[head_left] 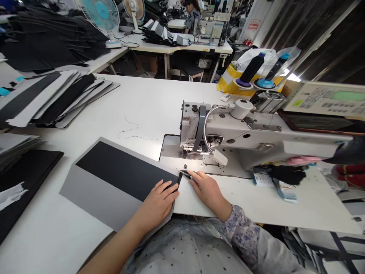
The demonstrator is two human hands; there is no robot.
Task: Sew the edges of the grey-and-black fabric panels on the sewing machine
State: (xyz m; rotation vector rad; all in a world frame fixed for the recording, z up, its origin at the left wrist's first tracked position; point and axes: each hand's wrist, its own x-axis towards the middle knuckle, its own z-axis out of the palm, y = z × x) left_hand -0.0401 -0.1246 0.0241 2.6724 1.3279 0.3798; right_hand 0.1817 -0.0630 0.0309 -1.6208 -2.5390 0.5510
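A grey panel [94,194] with a wide black strip [122,165] lies slanted on the white table. My left hand [159,201] rests flat on its right end, fingers stretched out over the black strip and the edge. Beside that edge, my right hand [208,190] is closed around small dark thread snips [186,174]. Their thin metal tips point left, at the panel's right corner. Just beyond the snips is the sewing machine [228,129], its needle area [189,150] above a metal bed plate [171,148].
Stacked grey and black pieces [62,97] lie at the left, with a black panel [28,182] nearer me. A loose thread [132,131] curls on the table. Thread cones [251,68] and a control panel [327,99] stand behind the machine. Farther off are fans [101,15] and a person [193,17].
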